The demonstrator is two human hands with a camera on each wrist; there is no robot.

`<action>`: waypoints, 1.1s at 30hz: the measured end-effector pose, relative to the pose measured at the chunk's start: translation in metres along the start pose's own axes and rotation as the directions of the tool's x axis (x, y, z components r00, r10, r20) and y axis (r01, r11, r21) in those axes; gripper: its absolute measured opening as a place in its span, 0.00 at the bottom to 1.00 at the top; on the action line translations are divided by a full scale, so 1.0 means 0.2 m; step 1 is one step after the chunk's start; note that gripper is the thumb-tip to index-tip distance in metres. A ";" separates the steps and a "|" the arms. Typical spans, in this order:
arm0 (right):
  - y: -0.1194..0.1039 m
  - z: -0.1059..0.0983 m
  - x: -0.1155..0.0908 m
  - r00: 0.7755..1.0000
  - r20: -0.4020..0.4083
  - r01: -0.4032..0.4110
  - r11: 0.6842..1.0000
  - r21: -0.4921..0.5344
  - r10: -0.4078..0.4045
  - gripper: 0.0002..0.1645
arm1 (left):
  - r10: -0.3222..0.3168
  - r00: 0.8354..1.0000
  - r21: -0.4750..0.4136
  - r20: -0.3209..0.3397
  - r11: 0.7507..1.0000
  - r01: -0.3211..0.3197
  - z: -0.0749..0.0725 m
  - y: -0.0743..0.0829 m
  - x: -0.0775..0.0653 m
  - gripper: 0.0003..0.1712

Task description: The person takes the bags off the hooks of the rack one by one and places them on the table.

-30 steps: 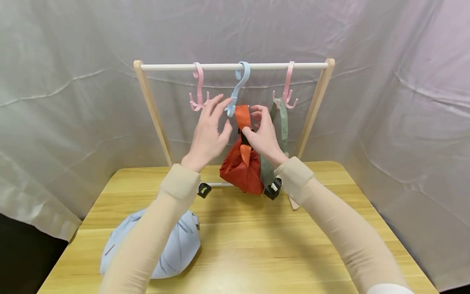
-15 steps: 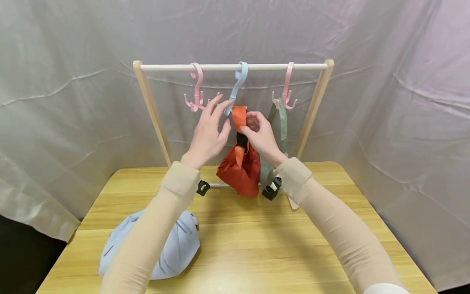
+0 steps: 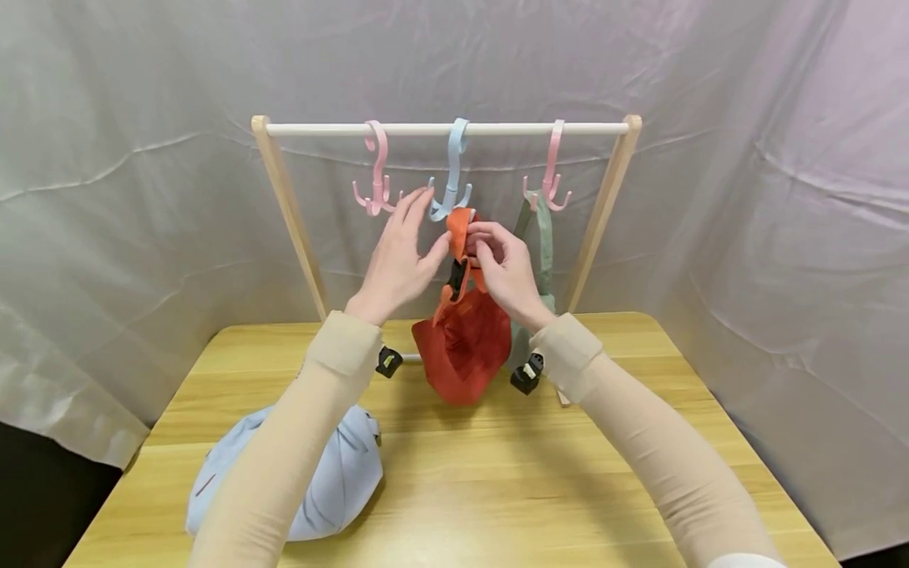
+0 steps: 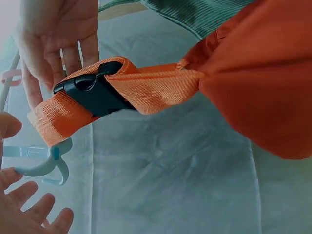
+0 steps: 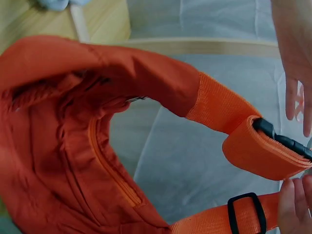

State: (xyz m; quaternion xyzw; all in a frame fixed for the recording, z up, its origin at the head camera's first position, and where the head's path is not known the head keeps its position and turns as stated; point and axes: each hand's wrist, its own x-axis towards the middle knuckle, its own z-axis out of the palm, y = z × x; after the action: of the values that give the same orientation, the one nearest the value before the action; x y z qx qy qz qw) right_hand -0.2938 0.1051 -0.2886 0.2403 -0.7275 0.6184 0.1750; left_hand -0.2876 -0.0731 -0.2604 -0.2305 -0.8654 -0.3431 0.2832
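Orange waist bag: soft fabric pouch with zip, hanging slack below the hands at 12 o'clock over the far half of the table, in front of the wooden rack. Its woven strap, folded through a black buckle, is held up just under the blue hook. Right hand: fingers curled and pinched on the strap near the buckle. Left hand: fingers straight and spread, tips touching the blue hook, thumb close to the strap. Judged light, limp and non-fragile; the pouch will swing and sag, so the stiffer webbing beside the buckle is the sound place to grip. Also present: pink hook at 11 o'clock, second pink hook at 1 o'clock carrying a green bag, pale blue bag lying on the table at 7 o'clock
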 end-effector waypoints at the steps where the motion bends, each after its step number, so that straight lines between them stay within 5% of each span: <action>1: 0.00 -0.01 0.00 1.000 -0.010 0.020 0.999 -0.040 -0.020 0.17 | -0.008 1.000 -0.004 0.013 1.000 0.008 0.00 0.00 0.00 0.38; 7: 0.01 -0.02 0.00 0.987 -0.072 0.117 0.955 -0.274 -0.142 0.16 | -0.032 0.997 -0.040 0.072 0.999 0.035 0.00 -0.01 0.01 0.46; 11: 0.02 -0.03 0.01 0.981 -0.078 0.141 0.932 -0.335 -0.177 0.15 | -0.058 0.992 -0.053 0.112 0.996 0.065 0.00 -0.01 0.01 0.52; 19: 0.08 -0.06 0.03 0.998 0.035 0.064 0.994 -0.090 -0.061 0.19 | -0.089 0.983 -0.067 0.163 0.993 0.101 0.02 -0.02 0.01 0.57; 33: 0.08 -0.06 0.02 0.998 0.048 0.043 0.997 0.062 -0.046 0.13 | -0.116 0.977 -0.014 0.178 0.993 0.121 0.03 -0.03 0.04 0.62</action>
State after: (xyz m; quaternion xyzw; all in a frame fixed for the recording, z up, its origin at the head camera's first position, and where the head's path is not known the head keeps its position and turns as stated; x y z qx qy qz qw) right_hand -0.3061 0.1180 -0.2980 0.2768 -0.7069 0.6300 0.1634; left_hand -0.2998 -0.0720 -0.2608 -0.2115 -0.8952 -0.3480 0.1812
